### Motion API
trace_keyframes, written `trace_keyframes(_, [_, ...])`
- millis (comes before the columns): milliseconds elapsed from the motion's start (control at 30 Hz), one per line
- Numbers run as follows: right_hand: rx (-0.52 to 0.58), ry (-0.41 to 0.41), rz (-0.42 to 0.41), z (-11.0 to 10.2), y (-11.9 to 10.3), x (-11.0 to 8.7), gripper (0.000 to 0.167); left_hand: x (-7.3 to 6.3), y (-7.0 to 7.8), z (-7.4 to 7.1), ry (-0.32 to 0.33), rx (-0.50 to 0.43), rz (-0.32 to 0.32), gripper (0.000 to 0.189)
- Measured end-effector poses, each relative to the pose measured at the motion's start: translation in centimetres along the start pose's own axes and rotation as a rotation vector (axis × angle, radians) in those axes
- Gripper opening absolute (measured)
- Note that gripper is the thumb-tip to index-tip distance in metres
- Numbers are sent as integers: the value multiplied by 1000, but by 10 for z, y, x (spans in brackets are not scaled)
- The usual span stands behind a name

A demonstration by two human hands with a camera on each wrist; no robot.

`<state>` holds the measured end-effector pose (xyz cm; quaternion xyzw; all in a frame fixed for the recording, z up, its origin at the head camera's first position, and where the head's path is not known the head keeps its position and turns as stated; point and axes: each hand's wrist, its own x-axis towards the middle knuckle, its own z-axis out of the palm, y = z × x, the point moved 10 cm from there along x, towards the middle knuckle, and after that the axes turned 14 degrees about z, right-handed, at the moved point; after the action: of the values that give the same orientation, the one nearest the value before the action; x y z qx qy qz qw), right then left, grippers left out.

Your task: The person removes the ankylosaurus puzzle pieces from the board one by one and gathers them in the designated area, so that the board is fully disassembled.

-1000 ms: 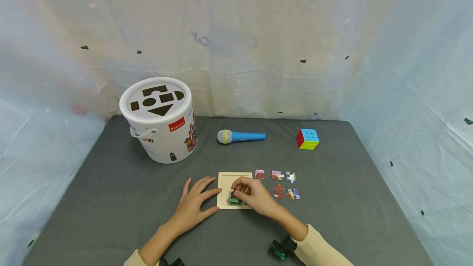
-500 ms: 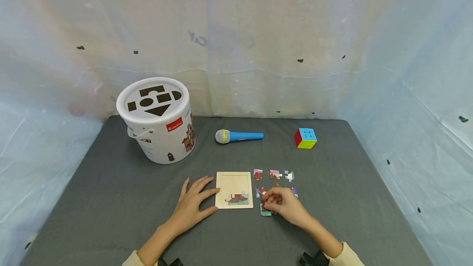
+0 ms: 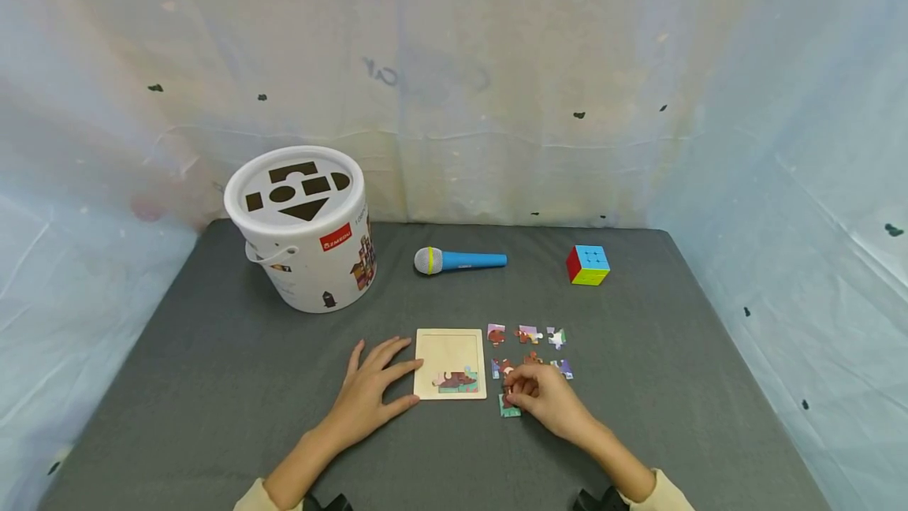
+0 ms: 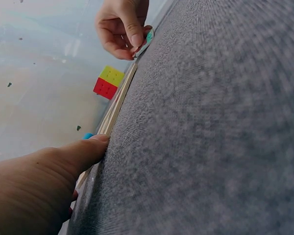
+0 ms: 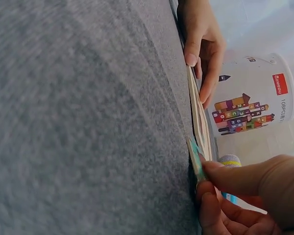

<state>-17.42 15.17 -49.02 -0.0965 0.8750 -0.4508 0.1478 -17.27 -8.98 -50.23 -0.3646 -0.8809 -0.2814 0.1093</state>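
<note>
A square wooden puzzle tray (image 3: 433,349) lies on the grey cloth, with joined brown and green jigsaw pieces (image 3: 459,382) in its lower right corner. My left hand (image 3: 370,400) rests beside it, fingers spread, with thumb and index finger touching its left edge. To the right of the tray, my right hand (image 3: 548,397) pinches a green-edged jigsaw piece (image 3: 510,408) between thumb and fingers. In the right wrist view this puzzle piece (image 5: 196,159) stands tilted, close to the cloth. Part of it is hidden by the fingers.
Several loose jigsaw pieces (image 3: 528,335) lie right of the tray, some partly behind the right hand. A blue toy microphone (image 3: 471,260) and a puzzle cube (image 3: 588,265) sit farther back. A white lidded bucket (image 3: 305,266) stands at the back left.
My right hand has moved from over the tray to the right and now pinches the green-edged jigsaw piece. The joined pieces in the tray are uncovered. My left hand stays at the tray's edge.
</note>
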Motion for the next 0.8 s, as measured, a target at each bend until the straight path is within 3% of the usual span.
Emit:
trace_keyframes(567, [-90,44,-79,1,-10,-4,17,1,1,0,13,12,22,55])
trace_keyframes(800, [-185,141,-139,-4,-32,3,19,0,-1,2,-19,-1,-14,55])
